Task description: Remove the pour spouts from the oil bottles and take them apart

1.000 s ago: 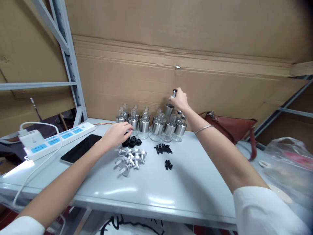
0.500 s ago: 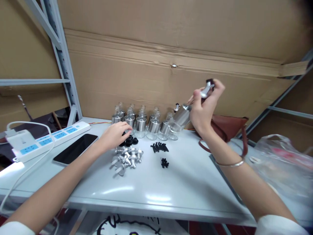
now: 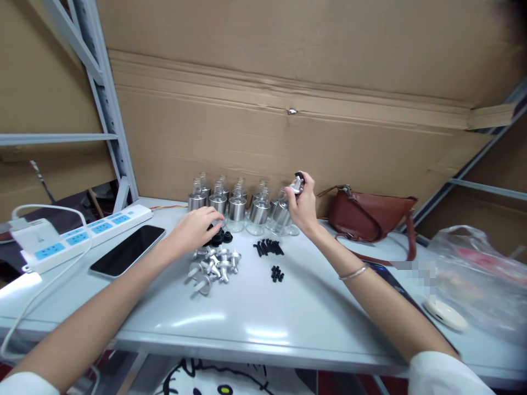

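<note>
My right hand (image 3: 303,206) grips a pump top (image 3: 297,185), silver with a black cap, at the neck of a glass bottle (image 3: 281,215) with a steel sleeve. The bottle is tilted beside a group of similar bottles (image 3: 237,208) standing at the back of the table. My left hand (image 3: 197,227) is loosely bent over several black collar-like parts (image 3: 222,237), thumb and fingers apart. Part of that pile is hidden under it. Just in front lies a heap of silver pump-like parts (image 3: 214,266).
Black stems (image 3: 268,247) and small black pieces (image 3: 277,274) lie mid-table. A phone (image 3: 127,251) and power strip (image 3: 86,236) are at left. On the right are a brown bag (image 3: 358,214), a plastic bag (image 3: 477,280) and a white oval object (image 3: 445,315). Cardboard (image 3: 288,142) stands behind.
My right hand has moved left and down with the bottle, from above the brown bag to the row's right end. My left hand has barely moved.
</note>
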{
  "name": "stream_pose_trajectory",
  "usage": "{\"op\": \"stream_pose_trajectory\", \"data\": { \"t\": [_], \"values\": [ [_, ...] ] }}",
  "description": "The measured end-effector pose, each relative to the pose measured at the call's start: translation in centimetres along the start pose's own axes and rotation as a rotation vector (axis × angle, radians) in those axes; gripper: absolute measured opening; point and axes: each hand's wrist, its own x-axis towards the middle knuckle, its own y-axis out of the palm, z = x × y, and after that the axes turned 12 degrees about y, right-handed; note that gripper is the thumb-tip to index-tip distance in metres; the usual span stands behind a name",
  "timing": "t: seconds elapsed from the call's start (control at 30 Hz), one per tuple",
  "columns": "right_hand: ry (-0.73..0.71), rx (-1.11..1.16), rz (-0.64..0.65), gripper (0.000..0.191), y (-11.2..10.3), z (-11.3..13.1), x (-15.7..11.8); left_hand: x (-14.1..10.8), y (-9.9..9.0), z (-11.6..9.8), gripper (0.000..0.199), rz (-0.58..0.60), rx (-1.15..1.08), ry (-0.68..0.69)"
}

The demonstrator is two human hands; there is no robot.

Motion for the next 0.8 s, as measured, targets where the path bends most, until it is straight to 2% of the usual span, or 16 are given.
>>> {"op": "stream_pose_trajectory", "data": {
  "t": [0.1,0.17,0.27,0.33,0.4,0.47,0.53,0.57,0.6,0.7,0.8],
  "values": [
    [0.066,0.045,0.014,0.043,0.1,-0.3,0.1,0.0,0.1,-0.2,0.029,-0.021,-0.069,-0.019],
    [0.14,0.153,0.029,0.045,-0.1,0.2,0.0,0.0,0.3,-0.7,0.033,-0.098,-0.19,-0.031],
    [0.238,0.427,0.031,0.049,-1.0,2.8,-0.5,0.4,0.5,-2.3,0.046,-0.253,-0.505,-0.091],
    [0.298,0.582,0.077,0.039,-1.7,5.5,-1.2,1.1,0.4,-3.8,0.058,-0.301,-0.742,-0.146],
    [0.366,0.686,0.2,0.029,-2.5,8.5,-2.2,2.0,0.0,-5.6,0.076,-0.252,-0.907,-0.144],
    [0.38,0.779,0.319,0.025,-3.1,11.2,-3.4,2.8,-0.3,-7.4,0.082,-0.216,-1.063,-0.087],
    [0.333,0.84,0.426,0.023,-3.7,13.2,-4.7,3.0,-0.6,-9.1,0.068,-0.174,-1.251,-0.052],
    [0.316,0.86,0.476,0.022,-3.9,13.9,-5.4,2.8,-0.6,-9.9,0.056,-0.144,-1.332,-0.083],
    [0.298,0.879,0.519,0.021,-4.1,14.4,-6.1,2.5,-0.6,-10.6,0.049,-0.126,-1.384,-0.113],
    [0.3,0.921,0.586,0.017,-4.6,15.1,-7.7,1.2,-0.6,-11.9,0.046,-0.146,-1.466,-0.13],
    [0.314,0.97,0.638,0.016,-5.0,15.3,-8.4,0.2,-0.7,-12.2,0.048,-0.107,-1.478,-0.133]
  ]
}}
